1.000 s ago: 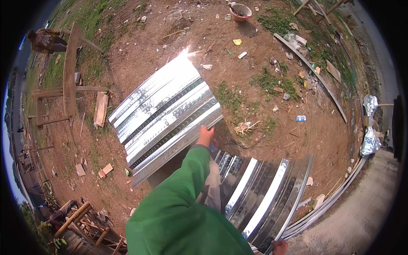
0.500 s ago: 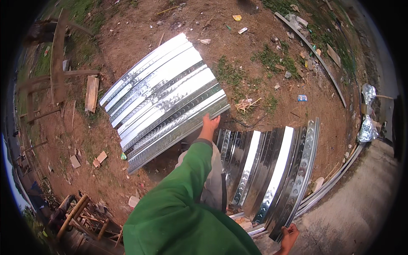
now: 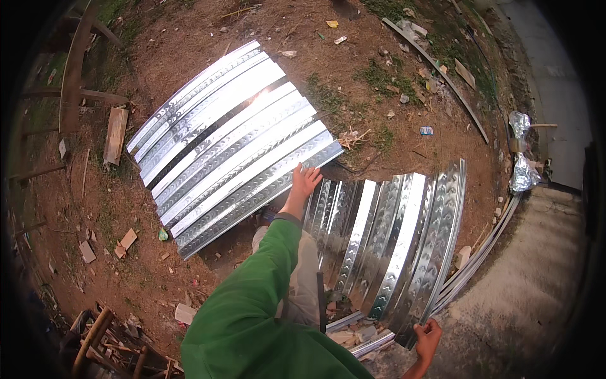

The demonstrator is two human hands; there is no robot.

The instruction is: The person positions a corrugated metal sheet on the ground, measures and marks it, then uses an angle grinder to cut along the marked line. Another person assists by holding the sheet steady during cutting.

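Two wide panels of shiny ribbed sheet metal curve across the view. The left metal panel [image 3: 233,145] lies on the dirt, its stamped ribs bright in the sun. Beside its near edge is my left hand [image 3: 305,180], fingers spread, gripping nothing. The right metal panel [image 3: 385,234] stretches from my legs toward the concrete. At its lower right corner, my right hand [image 3: 427,338] is closed with curled fingers on the panel's edge. My green left sleeve and light trousers cover part of the ground between the panels.
Long metal strips [image 3: 483,252] run along the concrete edge [image 3: 505,278] at right. A foil-wrapped object [image 3: 524,172] stands there. A long thin strip [image 3: 435,76] lies at the upper right. Wooden boards [image 3: 115,136] and a pile of poles [image 3: 95,341] are at left.
My left hand has let go of the left panel's near edge, and its fingers have opened. That panel now looks brighter. My right hand stays at the right panel's corner.
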